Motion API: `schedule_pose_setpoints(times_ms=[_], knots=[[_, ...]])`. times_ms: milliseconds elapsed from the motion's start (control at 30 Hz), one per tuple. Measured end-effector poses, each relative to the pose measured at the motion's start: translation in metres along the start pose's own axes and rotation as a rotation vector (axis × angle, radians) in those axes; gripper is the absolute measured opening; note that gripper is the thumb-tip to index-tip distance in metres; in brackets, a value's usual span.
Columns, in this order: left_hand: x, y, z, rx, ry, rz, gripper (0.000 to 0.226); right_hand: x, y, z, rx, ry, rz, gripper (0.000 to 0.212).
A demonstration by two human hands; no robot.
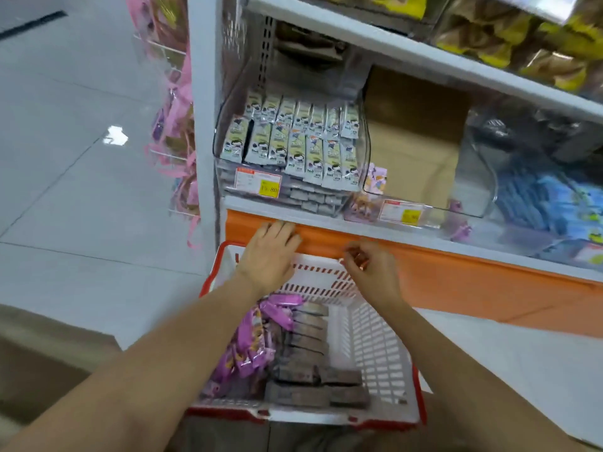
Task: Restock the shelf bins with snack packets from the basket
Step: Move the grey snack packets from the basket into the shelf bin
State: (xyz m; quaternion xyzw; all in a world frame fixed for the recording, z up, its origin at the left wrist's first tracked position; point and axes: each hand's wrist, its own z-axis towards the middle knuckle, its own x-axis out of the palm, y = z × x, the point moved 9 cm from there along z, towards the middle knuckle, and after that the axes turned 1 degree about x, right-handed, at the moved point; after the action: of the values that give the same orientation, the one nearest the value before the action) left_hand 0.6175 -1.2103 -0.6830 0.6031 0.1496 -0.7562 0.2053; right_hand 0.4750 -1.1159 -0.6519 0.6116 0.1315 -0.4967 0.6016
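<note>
A white basket with a red rim point(375, 347) stands on the floor below the shelf. Purple snack packets point(251, 347) fill its left side and grey-brown packets point(310, 383) lie stacked in its middle. My left hand point(270, 252) reaches over the basket's far rim, fingers stretched toward the orange shelf edge point(456, 275), holding nothing. My right hand point(368, 265) hovers beside it with loosely curled fingers and nothing visible in them. Above, the left clear bin point(225, 151) holds rows of green-white packets point(293, 141). The middle bin point(424, 203) holds only a few purple packets point(375, 179).
A right-hand bin holds blue packets point(538, 197). Yellow-brown snack bags point(509, 37) fill the shelf above. Pink packets point(179, 125) hang on the shelf's left end. Price tags point(259, 184) sit on the bin fronts. Grey tiled floor point(81, 158) lies to the left.
</note>
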Motion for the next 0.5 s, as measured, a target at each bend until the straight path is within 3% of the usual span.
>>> schedule_pose_setpoints(times_ms=[133,233,500], knots=[[0.045,0.005,0.001,-0.07,0.187,-0.05,0.069,0.052,-0.064,-0.038,0.121,0.178,-0.005,0.017],[0.066,0.007,0.003,-0.102,0.235,-0.02,0.076,0.091,-0.104,-0.062,0.215,0.326,-0.048,0.019],[0.102,0.012,-0.002,-0.108,0.144,0.007,0.086,0.184,-0.179,-0.115,0.412,0.738,-0.117,0.039]])
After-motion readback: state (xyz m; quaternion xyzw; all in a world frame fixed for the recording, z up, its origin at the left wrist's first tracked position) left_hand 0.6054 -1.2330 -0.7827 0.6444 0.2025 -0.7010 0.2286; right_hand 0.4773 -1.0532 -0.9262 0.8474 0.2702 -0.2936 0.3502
